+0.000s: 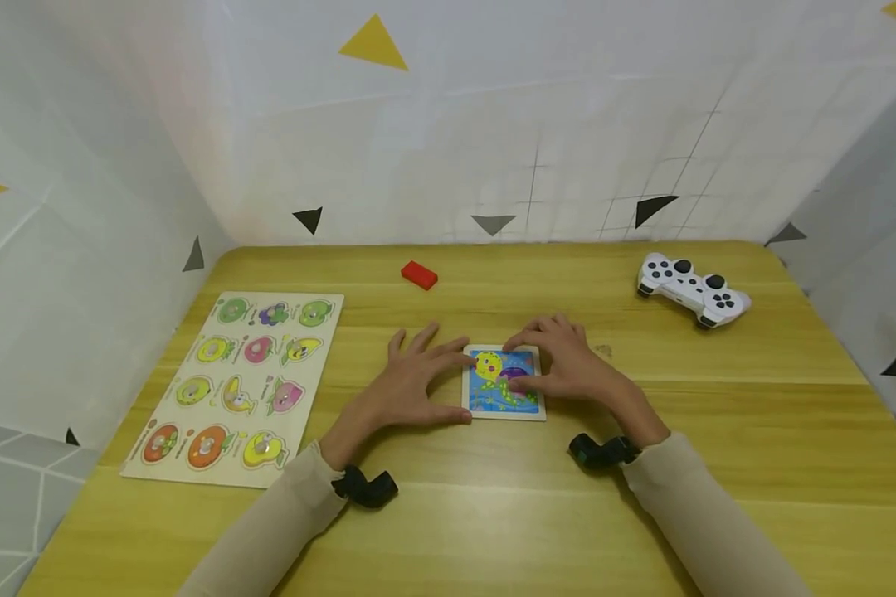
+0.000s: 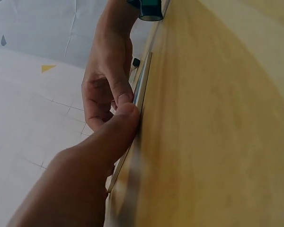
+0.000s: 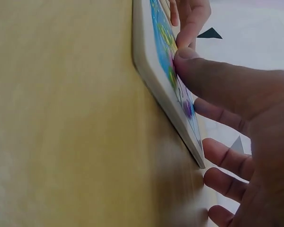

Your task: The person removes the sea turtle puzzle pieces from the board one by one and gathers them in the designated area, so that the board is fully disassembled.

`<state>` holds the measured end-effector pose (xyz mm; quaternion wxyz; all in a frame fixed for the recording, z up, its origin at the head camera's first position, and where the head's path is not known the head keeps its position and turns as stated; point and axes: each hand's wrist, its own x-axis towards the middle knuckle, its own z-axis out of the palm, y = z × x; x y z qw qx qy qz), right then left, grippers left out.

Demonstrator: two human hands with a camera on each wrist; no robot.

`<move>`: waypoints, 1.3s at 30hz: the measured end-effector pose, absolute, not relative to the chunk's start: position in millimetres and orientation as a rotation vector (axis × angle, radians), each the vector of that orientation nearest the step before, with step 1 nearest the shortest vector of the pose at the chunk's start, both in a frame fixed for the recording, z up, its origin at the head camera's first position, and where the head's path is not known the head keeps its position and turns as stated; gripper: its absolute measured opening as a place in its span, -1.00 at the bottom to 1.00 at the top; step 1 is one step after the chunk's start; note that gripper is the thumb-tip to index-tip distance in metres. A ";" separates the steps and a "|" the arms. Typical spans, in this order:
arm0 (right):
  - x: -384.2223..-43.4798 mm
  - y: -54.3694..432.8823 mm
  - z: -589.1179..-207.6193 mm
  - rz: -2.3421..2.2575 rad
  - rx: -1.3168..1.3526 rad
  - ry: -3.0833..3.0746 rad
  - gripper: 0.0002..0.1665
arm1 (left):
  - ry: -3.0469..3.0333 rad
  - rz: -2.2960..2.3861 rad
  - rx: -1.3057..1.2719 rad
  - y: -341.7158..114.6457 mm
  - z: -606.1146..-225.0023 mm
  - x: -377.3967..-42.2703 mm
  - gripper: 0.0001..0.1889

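Note:
A small square jigsaw puzzle with a pale frame and a yellow, purple and green cartoon animal on blue lies flat on the table. At its left side is my left hand, fingers spread, with the thumb at the lower left corner and a fingertip at the upper left edge. My right hand arches over the right part, its thumb resting on the picture and a finger near the top edge. In the right wrist view, the thumb touches the picture's surface. No piece appears lifted between the fingers.
To the left lies a wooden fruit peg board. A red block is behind the puzzle, and a white game controller sits at the back right. Pale sheets with triangles surround the wooden table.

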<state>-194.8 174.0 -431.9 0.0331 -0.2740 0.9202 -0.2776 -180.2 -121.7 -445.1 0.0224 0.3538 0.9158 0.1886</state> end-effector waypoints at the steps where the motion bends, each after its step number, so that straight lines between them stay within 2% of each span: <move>1: -195.3 174.2 -431.9 -0.859 -0.845 2.830 -0.44 | 2.848 0.576 1.107 -122.0 -445.4 -180.5 -0.21; 13: -195.3 174.0 -428.8 -0.890 -0.823 2.811 -0.40 | 2.900 0.621 1.120 -124.3 -449.1 -185.0 -0.49; 24: -199.3 168.5 -430.6 -0.908 -0.824 2.797 -0.45 | 2.842 0.658 1.124 -123.7 -450.5 -185.2 -0.48; 39: -244.1 149.3 -409.1 -0.742 -0.999 2.564 -0.59 | 2.846 0.674 1.199 -125.1 -450.3 -185.1 -0.53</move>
